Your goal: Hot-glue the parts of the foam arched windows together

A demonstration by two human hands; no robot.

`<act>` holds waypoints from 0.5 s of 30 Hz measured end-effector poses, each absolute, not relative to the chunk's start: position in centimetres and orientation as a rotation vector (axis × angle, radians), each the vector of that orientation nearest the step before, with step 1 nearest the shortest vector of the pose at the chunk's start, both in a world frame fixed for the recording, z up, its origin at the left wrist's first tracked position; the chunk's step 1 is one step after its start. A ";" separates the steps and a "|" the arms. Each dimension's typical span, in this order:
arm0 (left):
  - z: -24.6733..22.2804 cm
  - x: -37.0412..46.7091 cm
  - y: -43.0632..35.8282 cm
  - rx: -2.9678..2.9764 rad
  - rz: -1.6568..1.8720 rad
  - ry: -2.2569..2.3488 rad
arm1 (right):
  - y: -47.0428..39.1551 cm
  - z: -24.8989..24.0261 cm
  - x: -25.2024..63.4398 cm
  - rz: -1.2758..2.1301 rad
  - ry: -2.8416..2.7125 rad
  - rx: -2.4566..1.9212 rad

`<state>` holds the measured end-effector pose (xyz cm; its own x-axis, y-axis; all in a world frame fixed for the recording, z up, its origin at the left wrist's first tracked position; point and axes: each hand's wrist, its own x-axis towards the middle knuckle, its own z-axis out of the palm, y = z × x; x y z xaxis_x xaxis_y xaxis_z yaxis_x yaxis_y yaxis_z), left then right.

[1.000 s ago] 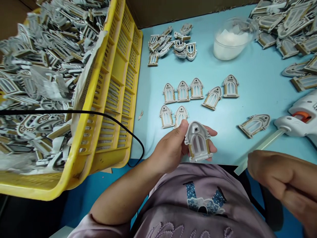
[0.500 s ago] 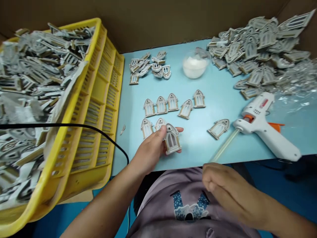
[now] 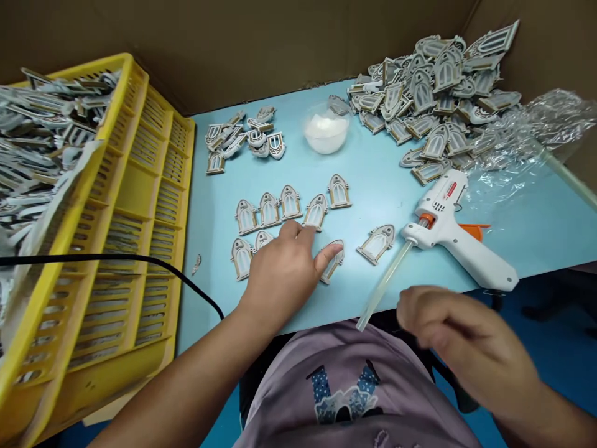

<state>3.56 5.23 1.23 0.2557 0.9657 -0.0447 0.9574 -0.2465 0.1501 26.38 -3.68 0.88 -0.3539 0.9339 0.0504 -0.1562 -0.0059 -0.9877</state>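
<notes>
My left hand [image 3: 284, 267] is palm down over the blue table, its fingertips at the lower edge of a small arched window piece [image 3: 316, 213]. Its thumb points right, over another arched piece [image 3: 334, 262] that it partly covers. Whether the fingers grip anything is hidden. More arched pieces lie in two rows, such as one [image 3: 245, 216] at the upper left. My right hand [image 3: 448, 330] is curled and blurred beyond the table's front edge, below a white glue gun [image 3: 448, 227]. A glue stick [image 3: 385, 286] extends from the gun toward the front edge.
A yellow crate [image 3: 158, 149] full of pieces stands at the left, with a black cable [image 3: 140, 258] across it. Toward the back are small piles [image 3: 233, 140], a bowl of white material [image 3: 326, 134], and a large heap of pieces [image 3: 420, 93] beside clear plastic [image 3: 536, 137].
My left hand has turned palm down; the arched piece it held now lies on the table at its right. My right hand has shifted right. The camera view has shifted too.
</notes>
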 end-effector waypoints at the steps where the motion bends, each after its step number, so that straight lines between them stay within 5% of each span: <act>1: 1.4 4.3 5.0 2.459 0.132 1.837 | -3.3 1.0 26.7 1.500 -1.179 -0.881; 6: 0.6 8.7 4.5 2.719 0.252 1.543 | -0.8 2.3 27.0 1.468 -0.666 -0.764; 15: -0.3 9.7 5.3 2.657 0.141 1.477 | -0.1 3.0 26.9 1.521 -0.651 -0.713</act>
<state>9.71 5.27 -0.33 0.5258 0.8500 0.0332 0.8409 -0.5253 0.1302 26.90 -0.05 2.96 -0.0365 0.9976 -0.0587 -0.6465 -0.0684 -0.7598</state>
